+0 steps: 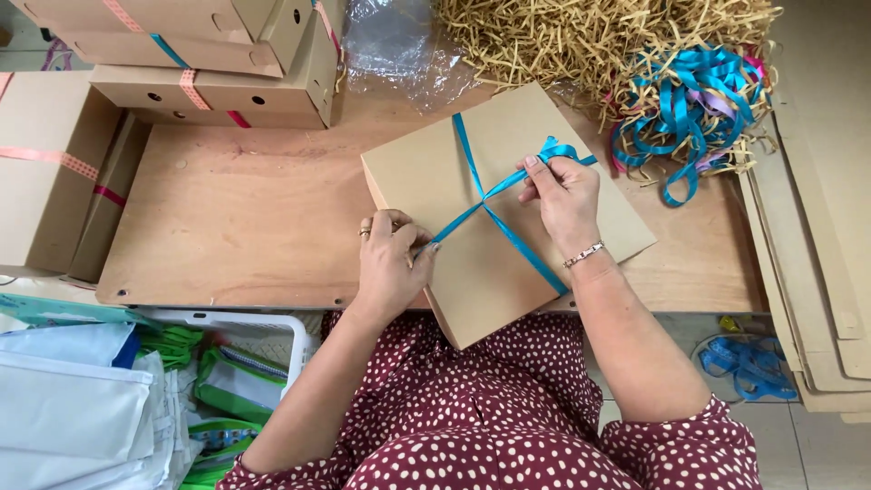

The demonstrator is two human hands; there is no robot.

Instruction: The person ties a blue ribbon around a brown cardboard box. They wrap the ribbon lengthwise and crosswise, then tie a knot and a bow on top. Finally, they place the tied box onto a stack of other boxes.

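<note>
1. Flat brown kraft cardboard box [535,195] lies turned at an angle on the wooden surface [245,218], near corner hanging over the front edge toward the person.
2. Blue ribbon [508,231] runs across the box lid in a cross, strands meeting near the lid's middle.
3. Left hand [390,259] sits at the box's left edge, fingers pinched closed on one ribbon end, pulling it taut; ring on one finger.
4. Right hand [562,195] rests on the lid, fingers closed on the other ribbon end near the upper right, a loose loop sticking out past the fingertips; bracelet [583,254] on the wrist.
5. Person wears a dark red top with white dots [472,408].
6. Behind the box: pile of tan shredded paper filler [562,36], clear plastic wrap [399,45] to its left.
7. Tangle of blue ribbons [689,109], with a few pink and lilac ones, lies on the shred at right.
8. Stacked cardboard boxes with pink and blue ribbon [209,63] at top left; another box [45,172] at far left.
9. Flat cardboard sheets [817,272] lean along the right side.
10. White plastic basket [272,331] below the surface at left, green and white bags [109,399] in and beside it.
</note>
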